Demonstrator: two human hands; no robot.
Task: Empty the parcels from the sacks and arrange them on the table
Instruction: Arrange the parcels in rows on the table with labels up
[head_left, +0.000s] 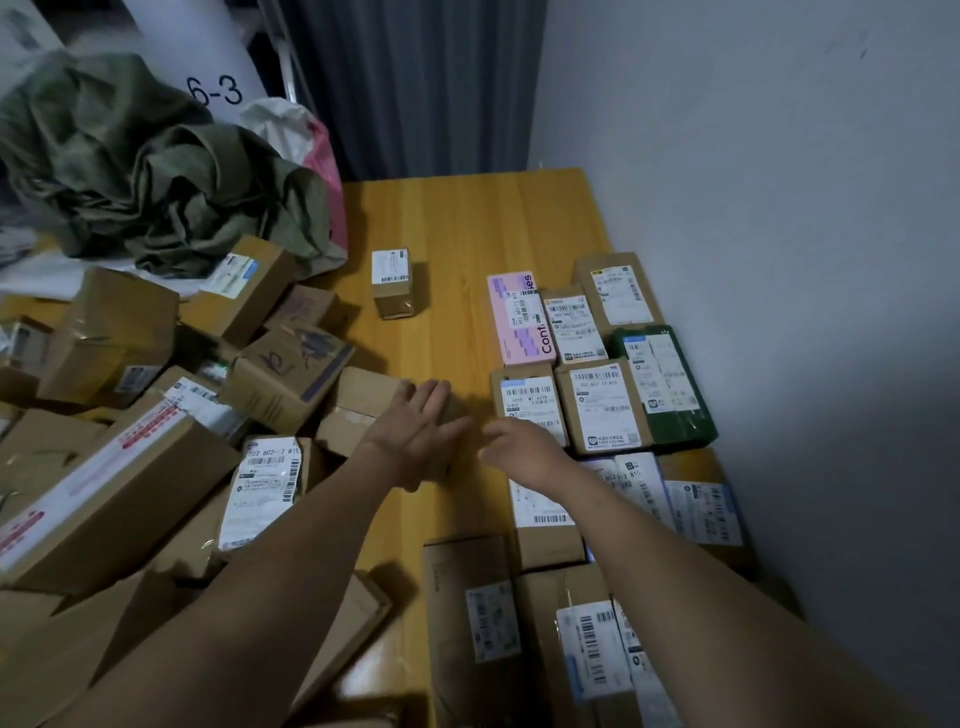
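Observation:
A heap of brown cardboard parcels (130, 415) covers the left of the wooden table (467, 218). Along the right side, labelled parcels lie in neat rows (597, 400), among them a pink box (517, 322) and a dark green one (670, 384). One small box (392, 280) stands alone near the middle. My left hand (421, 436) reaches forward with straight fingers over a plain brown box (363, 410) at the heap's edge. Just left of the rows, my right hand (524, 452) hovers with loosely curled fingers and holds nothing.
A crumpled green sack (156, 166) lies at the back left, with a white and pink bag (317, 150) behind it. A grey wall (779, 208) runs along the table's right edge. Dark curtains hang behind the table.

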